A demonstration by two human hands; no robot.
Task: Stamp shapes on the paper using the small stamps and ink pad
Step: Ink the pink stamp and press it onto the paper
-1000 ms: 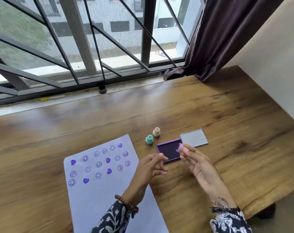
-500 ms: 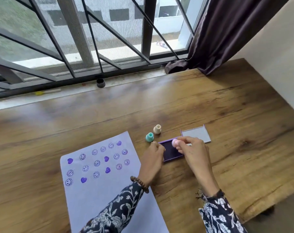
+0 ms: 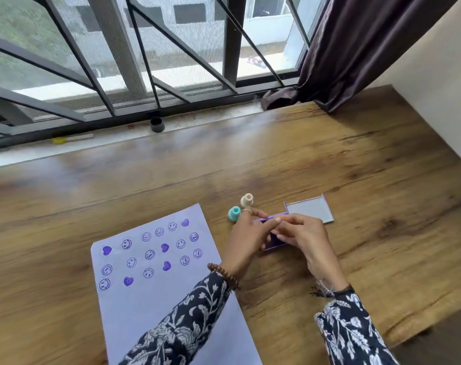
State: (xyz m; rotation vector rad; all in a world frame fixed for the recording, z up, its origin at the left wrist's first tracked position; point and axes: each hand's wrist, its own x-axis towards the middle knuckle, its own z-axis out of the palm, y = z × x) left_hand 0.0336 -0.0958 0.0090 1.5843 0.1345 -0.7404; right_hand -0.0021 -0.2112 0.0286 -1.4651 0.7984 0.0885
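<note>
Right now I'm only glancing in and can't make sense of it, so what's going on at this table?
A person is stamping shapes on paper. Both hands, left hand and right hand, are bunched over the purple ink pad, hiding any stamp held. The paper already carries purple smileys and hearts. A teal stamp and a beige stamp stand unused beside the pad, whose lid lies open.

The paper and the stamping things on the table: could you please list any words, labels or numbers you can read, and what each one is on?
No text can be read.
Paper: some round purple prints seem to hold tiny lettering, too small and blurred to read; the others are smiley faces and hearts.
Teal stamp, beige stamp, ink pad and lid: no label visible.
</note>
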